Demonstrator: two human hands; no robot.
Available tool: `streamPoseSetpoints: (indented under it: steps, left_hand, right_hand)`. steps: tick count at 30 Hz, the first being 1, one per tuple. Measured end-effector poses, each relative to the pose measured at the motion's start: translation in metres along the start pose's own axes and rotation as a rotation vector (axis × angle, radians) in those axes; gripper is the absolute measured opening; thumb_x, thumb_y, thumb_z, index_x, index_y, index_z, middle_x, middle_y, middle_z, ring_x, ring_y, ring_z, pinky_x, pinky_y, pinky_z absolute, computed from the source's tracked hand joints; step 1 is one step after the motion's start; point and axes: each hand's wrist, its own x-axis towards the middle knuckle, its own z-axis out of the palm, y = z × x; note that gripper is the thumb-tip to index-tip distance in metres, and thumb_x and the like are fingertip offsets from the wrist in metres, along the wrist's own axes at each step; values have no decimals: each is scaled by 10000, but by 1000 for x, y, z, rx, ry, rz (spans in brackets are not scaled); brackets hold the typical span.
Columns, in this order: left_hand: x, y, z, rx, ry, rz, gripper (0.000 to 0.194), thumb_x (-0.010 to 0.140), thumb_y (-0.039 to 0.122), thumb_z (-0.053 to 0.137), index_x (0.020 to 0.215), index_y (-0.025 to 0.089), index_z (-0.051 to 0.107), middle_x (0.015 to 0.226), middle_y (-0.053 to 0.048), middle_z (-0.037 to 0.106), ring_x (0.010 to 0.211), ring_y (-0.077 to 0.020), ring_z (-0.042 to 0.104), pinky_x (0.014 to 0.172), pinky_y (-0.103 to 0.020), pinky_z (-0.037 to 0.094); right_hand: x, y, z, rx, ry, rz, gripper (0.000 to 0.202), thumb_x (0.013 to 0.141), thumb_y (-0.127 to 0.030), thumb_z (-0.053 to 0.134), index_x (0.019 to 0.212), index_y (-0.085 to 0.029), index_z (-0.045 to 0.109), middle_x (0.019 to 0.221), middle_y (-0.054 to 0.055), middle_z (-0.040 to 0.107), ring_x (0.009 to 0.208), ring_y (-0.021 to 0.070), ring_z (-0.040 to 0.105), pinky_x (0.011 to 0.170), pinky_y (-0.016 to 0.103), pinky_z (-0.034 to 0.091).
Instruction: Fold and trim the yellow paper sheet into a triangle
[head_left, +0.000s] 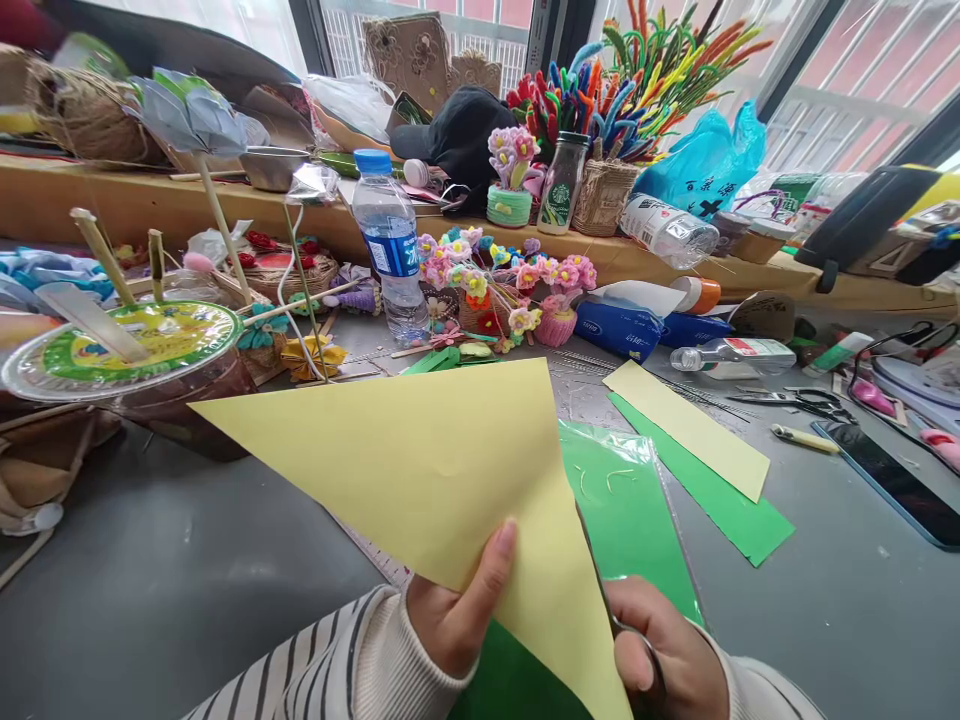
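Observation:
A large, pale yellow sheet of paper with a pointed left corner is held up over the table. My left hand grips its lower edge, thumb on top and the other fingers hidden underneath. At the sheet's right edge, my right hand is closed round the dark handle of a pair of scissors. Part of the blade shows along the paper edge; the rest is hidden. Beneath lies green paper in a clear plastic sleeve, with thin yellow scraps on it. Part of a ruler peeks out under the yellow sheet.
Right of the sleeve lie a yellow strip and a green strip, then a phone and another pair of scissors. A water bottle and fuzzy flowers stand behind. A lidded tub is at left.

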Motion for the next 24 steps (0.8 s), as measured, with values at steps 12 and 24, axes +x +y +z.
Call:
streamPoseSetpoints:
  steps: [12, 24]
  left_hand:
    - [-1, -4, 1, -10, -9, 7, 205, 723, 251, 485, 876, 174, 597, 981, -33, 598, 1070, -186, 423, 952, -291, 316]
    - [-3, -4, 2, 13, -3, 1, 211, 731, 247, 473, 901, 200, 589, 980, -15, 600, 1066, -179, 427, 950, -290, 321]
  right_hand:
    - [-1, 1, 0, -57, 11, 13, 577, 634, -639, 391, 688, -108, 610, 533, -5, 420, 488, 94, 352, 487, 204, 355]
    - [0, 0, 2, 25, 6, 25, 550, 638, -621, 412, 714, -117, 619, 543, 11, 483, 520, 111, 401, 525, 215, 375]
